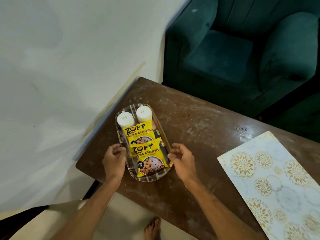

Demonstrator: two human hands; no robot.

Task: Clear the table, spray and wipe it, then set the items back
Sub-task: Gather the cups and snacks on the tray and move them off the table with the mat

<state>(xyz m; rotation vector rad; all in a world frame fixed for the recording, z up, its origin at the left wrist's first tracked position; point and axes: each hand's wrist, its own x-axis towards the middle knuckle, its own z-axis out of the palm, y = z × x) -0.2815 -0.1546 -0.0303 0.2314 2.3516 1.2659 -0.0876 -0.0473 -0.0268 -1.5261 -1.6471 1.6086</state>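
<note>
An oval patterned tray (149, 178) lies on the dusty brown table (199, 129) near its left corner. It carries two white bottles (125, 120) at the far end and two yellow snack packets (150, 158) overlapping nearer me. My left hand (113, 157) is at the tray's left rim with curled fingers touching or almost touching it. My right hand (180, 157) is at the right rim, fingers curled loosely, its thumb against the edge. I cannot tell whether either hand grips the tray.
A white placemat with gold flower prints (270, 181) lies on the table's right part. A dark green armchair (242, 49) stands behind the table. A white wall (60, 66) runs along the left. A bare foot (152, 228) shows below the table edge.
</note>
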